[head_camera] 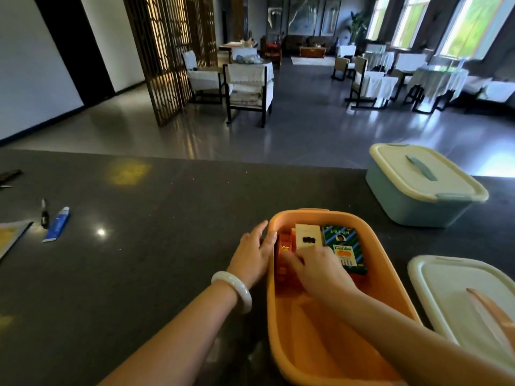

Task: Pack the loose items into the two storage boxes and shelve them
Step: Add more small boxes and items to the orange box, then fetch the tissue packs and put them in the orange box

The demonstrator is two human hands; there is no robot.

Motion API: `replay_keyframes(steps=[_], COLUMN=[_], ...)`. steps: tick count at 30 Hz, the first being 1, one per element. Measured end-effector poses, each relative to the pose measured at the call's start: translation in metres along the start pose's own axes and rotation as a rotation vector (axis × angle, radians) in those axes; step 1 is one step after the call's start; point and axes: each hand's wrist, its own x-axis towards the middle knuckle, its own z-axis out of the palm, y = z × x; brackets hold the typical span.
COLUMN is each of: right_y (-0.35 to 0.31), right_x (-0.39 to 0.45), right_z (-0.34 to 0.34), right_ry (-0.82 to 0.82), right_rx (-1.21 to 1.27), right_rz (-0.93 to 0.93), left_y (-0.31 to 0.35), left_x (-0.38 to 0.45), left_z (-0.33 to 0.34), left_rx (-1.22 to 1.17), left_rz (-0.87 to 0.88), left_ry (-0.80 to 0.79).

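Orange plastic storage box (281,344), light and stiff, is steadied at its rim by the flat-fingered left hand (252,257). Inside, the right hand (320,267) seems to pinch a small orange carton (284,254), light, best taken by its edges.

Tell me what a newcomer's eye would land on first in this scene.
The open orange box at the near edge of the dark counter stands out, with the right hand reaching in among small packages at its far end and the left hand against its outer wall. Next comes the lidded blue box at the far right, then a white lid lying right of the orange box and a blue tube at the left.
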Motion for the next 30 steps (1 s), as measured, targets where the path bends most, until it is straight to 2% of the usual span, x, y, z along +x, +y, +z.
replay_keyframes(steps=[3, 5, 9, 13, 22, 26, 30], right_y=[-0.009, -0.021, -0.054, -0.093, -0.195, -0.242, -0.285], right_x=[0.01, 0.023, 0.052, 0.082, 0.107, 0.112, 0.122], right_z=[-0.017, -0.025, -0.025, -0.01, 0.034, 0.059, 0.078], right_ry=[0.05, 0.056, 0.11, -0.02, -0.274, -0.332, -0.367], right_rx=[-0.194, -0.304, -0.263, -0.178, -0.235, -0.195, -0.165], right_rz=[-0.076, -0.109, -0.225, -0.283, -0.522, -0.601, -0.634], left_y=[-0.001, -0.004, -0.015, -0.034, -0.114, -0.146, -0.17], left_x=[0.006, 0.006, -0.002, -0.021, -0.095, -0.13, -0.147], left_z=[-0.02, -0.037, -0.079, -0.12, -0.19, -0.214, -0.246], left_rx=[0.119, 0.318, 0.741, 0.912, 0.953, 0.939, 0.907], left_rz=[-0.024, -0.022, 0.027, -0.064, -0.448, -0.597, -0.674], left_ry=[0.021, 0.055, 0.138, 0.174, 0.242, 0.276, 0.301])
